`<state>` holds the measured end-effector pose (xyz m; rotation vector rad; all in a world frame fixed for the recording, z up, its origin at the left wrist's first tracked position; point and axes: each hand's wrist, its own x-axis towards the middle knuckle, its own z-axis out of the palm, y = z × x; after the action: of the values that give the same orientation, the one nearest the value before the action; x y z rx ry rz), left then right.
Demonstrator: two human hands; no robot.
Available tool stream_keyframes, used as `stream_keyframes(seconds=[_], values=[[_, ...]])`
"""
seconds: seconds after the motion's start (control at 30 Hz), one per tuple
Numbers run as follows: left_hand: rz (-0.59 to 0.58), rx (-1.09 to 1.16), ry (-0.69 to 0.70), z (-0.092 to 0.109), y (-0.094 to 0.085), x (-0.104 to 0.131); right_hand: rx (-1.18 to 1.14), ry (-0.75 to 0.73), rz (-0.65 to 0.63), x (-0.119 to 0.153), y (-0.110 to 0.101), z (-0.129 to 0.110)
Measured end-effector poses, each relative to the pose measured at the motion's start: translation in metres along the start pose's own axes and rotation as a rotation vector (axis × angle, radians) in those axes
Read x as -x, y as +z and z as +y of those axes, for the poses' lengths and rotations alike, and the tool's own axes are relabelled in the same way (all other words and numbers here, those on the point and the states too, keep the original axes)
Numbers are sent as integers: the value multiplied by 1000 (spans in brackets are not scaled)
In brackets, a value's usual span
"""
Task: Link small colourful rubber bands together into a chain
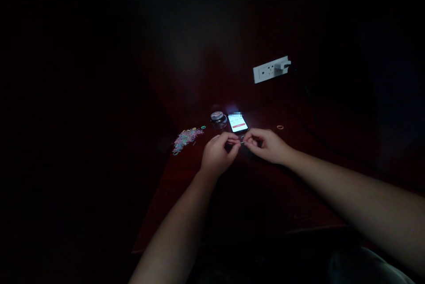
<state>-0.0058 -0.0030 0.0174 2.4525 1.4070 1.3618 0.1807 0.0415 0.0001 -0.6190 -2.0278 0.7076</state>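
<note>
Over the dark red table, my left hand point(219, 153) and my right hand point(267, 144) meet fingertip to fingertip. Stretched between the two pinches is a thin pale band point(242, 143), small and dim in this light. Just beyond my fingers lies a phone point(238, 123) with its screen lit. A small ring point(242, 136) shows behind the fingertips, partly hidden. To the left, a pile of colourful small bands point(187, 139) is spread on the table.
A lidded clear jar point(218, 119) stands left of the phone. One orange band point(280, 127) lies to the right. On the wall is a white socket strip point(270, 70) with a plug in it. The table's left edge point(150, 209) slants toward me; surroundings are very dark.
</note>
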Motion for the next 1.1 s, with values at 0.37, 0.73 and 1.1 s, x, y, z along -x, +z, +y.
stream_keyframes(seconds=[0.37, 0.73, 1.1], values=[[-10, -3, -2, 0, 0, 0, -17, 12, 3, 0, -1, -3], [-26, 14, 19, 1, 0, 0, -4, 12, 10, 0, -1, 0], [-1, -2, 28, 1, -2, 0, -18, 30, 30, 0, -1, 1]])
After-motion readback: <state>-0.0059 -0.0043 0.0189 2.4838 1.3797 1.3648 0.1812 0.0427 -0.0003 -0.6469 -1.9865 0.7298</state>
